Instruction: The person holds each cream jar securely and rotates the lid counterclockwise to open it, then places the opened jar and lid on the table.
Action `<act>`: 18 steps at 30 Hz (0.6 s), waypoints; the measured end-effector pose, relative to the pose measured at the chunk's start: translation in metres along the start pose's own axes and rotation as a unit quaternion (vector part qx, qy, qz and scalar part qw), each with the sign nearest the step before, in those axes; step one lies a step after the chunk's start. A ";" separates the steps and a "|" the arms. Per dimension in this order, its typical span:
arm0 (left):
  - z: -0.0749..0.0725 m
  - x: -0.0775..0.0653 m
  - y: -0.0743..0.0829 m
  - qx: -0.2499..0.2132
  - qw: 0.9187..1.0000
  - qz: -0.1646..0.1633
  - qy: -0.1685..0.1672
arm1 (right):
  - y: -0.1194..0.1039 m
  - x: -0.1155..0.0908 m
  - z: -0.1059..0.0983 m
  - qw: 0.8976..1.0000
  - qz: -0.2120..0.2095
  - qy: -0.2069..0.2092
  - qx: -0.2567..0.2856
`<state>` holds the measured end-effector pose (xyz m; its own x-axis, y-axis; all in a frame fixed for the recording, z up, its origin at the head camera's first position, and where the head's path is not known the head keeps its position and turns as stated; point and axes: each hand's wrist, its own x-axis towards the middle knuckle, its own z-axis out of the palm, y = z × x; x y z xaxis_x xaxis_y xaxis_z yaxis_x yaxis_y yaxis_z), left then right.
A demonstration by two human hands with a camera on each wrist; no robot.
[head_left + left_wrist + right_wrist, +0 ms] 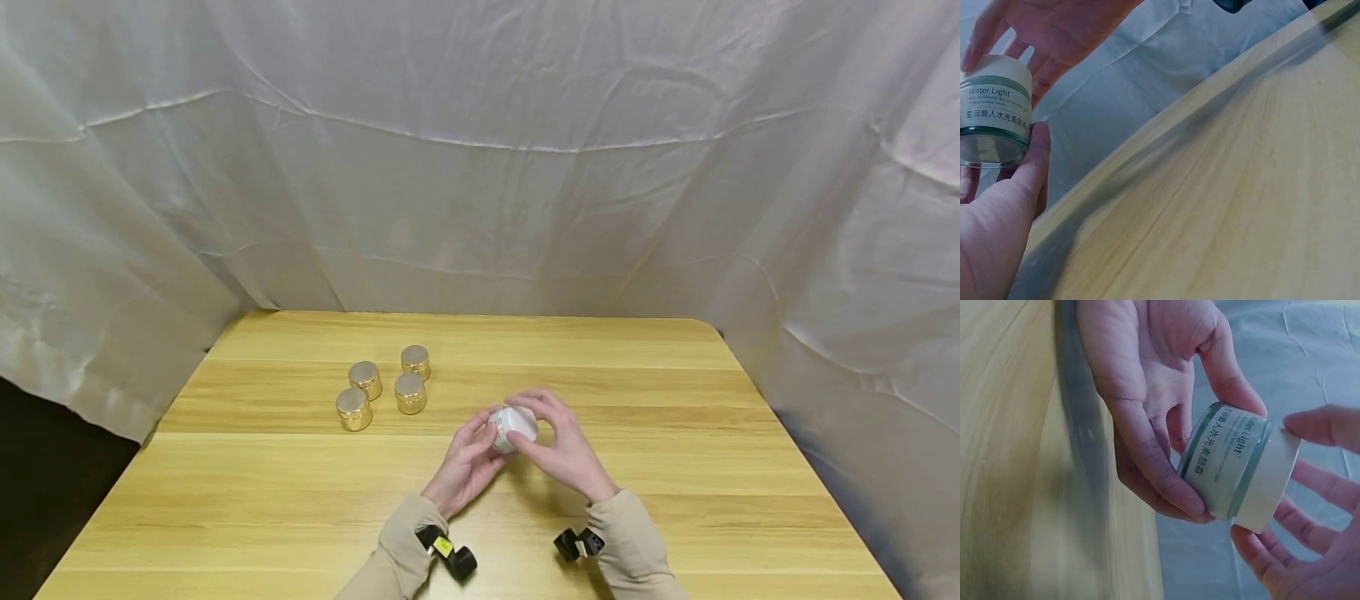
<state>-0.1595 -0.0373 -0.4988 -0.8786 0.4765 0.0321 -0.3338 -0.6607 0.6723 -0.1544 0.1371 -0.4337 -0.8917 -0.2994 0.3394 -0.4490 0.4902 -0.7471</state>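
A clear glass cream jar [1225,462] with a white lid [522,423] and a "Water Light" label [996,103] is held tilted above the table. My left hand [468,468] grips the glass body, thumb on one side and fingers round the other. From the other side, my right hand [561,446] pinches the lid's rim between thumb and fingertips. The lid sits on the jar in both wrist views. Glass shows below the label in the left wrist view, and part of the jar's body is hidden behind the left fingers.
Several gold-lidded jars stand in a loose cluster left of the hands, among them a front-left jar [354,409] and a back-right jar [416,362]. The wooden table [675,400] ends at a pale hanging curtain [480,208] behind and at both sides.
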 end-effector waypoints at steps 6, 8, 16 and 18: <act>0.000 0.000 0.000 0.002 1.000 -0.001 -0.001 | 0.001 0.001 0.001 1.000 0.005 -0.005 0.003; 0.000 0.000 0.001 0.002 1.000 0.000 -0.003 | 0.000 0.001 0.002 1.000 0.013 0.001 0.002; 0.001 0.000 0.000 0.003 1.000 0.001 0.001 | 0.000 0.001 0.001 1.000 0.013 0.009 0.000; 0.001 0.000 0.000 0.002 1.000 0.000 0.001 | 0.001 0.000 0.001 1.000 0.002 0.003 0.003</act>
<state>-0.1592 -0.0371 -0.4980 -0.8797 0.4745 0.0309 -0.3320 -0.6593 0.6746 -0.1548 0.1369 -0.4343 -0.8936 -0.2927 0.3404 -0.4456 0.4860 -0.7518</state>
